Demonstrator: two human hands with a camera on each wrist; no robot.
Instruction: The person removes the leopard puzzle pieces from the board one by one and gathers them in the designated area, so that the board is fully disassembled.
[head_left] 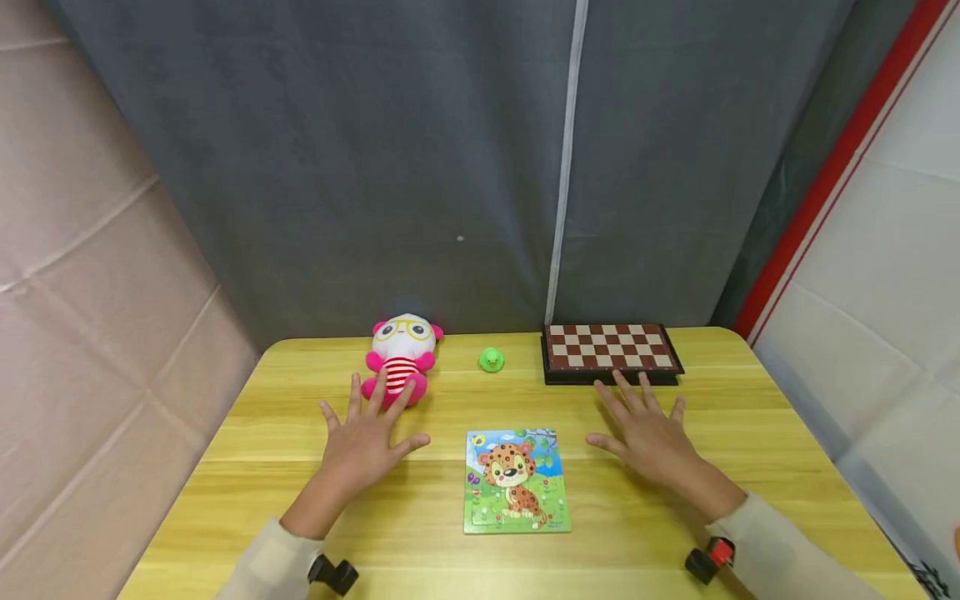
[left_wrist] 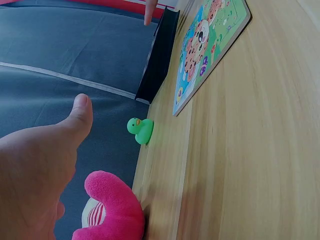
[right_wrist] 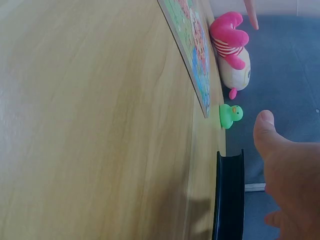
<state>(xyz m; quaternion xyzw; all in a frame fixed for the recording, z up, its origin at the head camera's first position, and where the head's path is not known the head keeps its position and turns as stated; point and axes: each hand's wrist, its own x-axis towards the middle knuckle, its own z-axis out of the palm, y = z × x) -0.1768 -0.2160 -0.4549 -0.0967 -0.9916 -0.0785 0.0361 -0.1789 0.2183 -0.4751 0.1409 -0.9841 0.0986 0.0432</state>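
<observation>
My left hand (head_left: 363,446), fingers spread, holds nothing; its fingertips overlap the pink plush panda (head_left: 400,367) in the head view. In the left wrist view a gap shows between thumb and plush. My right hand (head_left: 651,437), also spread and holding nothing, is before the brown-and-white checkerboard box (head_left: 611,348). Between the hands a leopard picture puzzle (head_left: 517,482) lies flat on the table. A small green rubber duck (head_left: 491,360) stands behind it, between panda and board; the right wrist view also shows the duck (right_wrist: 230,116).
The wooden table (head_left: 420,558) has rounded far corners. A dark grey curtain (head_left: 375,183) hangs behind it, with pale cloth (head_left: 97,275) on the left and a white wall (head_left: 877,292) with a red edge on the right. Both wrists wear small black devices.
</observation>
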